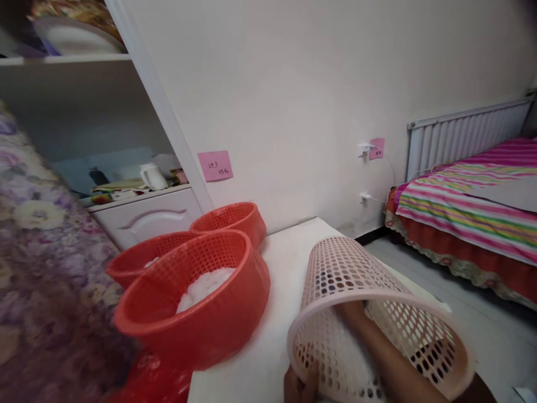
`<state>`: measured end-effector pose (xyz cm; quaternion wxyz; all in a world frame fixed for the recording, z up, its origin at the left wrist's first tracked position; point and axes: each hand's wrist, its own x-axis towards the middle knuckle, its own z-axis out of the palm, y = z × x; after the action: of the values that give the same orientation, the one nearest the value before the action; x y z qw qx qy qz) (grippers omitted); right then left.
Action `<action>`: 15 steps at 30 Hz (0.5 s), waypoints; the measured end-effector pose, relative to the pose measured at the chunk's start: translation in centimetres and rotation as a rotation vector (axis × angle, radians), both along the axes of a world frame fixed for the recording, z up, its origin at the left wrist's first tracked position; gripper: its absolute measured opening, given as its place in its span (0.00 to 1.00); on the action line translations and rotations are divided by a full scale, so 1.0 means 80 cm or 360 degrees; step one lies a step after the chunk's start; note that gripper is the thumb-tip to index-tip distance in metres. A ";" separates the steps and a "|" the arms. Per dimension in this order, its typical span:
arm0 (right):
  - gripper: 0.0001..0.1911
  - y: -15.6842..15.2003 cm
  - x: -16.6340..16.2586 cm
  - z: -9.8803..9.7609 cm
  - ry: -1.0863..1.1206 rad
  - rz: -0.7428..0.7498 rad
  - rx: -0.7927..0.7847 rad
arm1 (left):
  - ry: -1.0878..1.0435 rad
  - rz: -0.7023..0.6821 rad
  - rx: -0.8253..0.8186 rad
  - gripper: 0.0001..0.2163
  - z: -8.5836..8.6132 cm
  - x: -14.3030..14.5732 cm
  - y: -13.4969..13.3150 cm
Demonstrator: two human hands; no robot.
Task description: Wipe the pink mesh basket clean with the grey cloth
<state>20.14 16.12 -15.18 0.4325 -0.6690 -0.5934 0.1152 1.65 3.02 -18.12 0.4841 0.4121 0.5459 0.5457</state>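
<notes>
A pale pink perforated plastic basket (pixel 335 274) lies tipped on its side over the white table, its wide mouth facing me. My left hand (pixel 302 383) holds the basket's rim at the lower left, with its fingers curled over the edge. My right forearm reaches deep into the basket through the mouth. Only part of my right hand (pixel 351 312) shows inside; its fingers are hidden behind the basket wall. A larger red basket (pixel 218 330) to the left has white, rounded, soft-looking things (pixel 205 286) in it.
Two more red baskets (pixel 235 215) stand behind the front one, by the wall. Red shiny plastic (pixel 155 378) lies below them. The white table (pixel 285 263) meets the wall. A floral curtain (pixel 50 252) and shelves are left; a bed (pixel 470 207) and plugged-in chargers (pixel 364 149) are right.
</notes>
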 end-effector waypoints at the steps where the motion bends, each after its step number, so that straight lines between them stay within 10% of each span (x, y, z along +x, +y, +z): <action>1: 0.19 -0.008 -0.001 0.003 -0.0046 0.0048 -0.0022 | 0.0017 -0.0011 -0.0001 0.32 0.003 0.000 -0.002; 10: 0.34 -0.150 -0.013 -0.020 -0.0453 0.0589 -0.0199 | -0.0007 0.0137 0.0042 0.31 -0.010 -0.005 0.004; 15: 0.18 -0.183 -0.011 -0.042 -0.0435 0.0799 -0.0383 | 0.0036 0.0280 -0.0053 0.27 -0.016 -0.010 0.002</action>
<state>19.25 1.49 -18.58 0.2244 -0.5572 -0.7749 0.1968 0.84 3.19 -19.39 0.4348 0.3605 0.5945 0.5723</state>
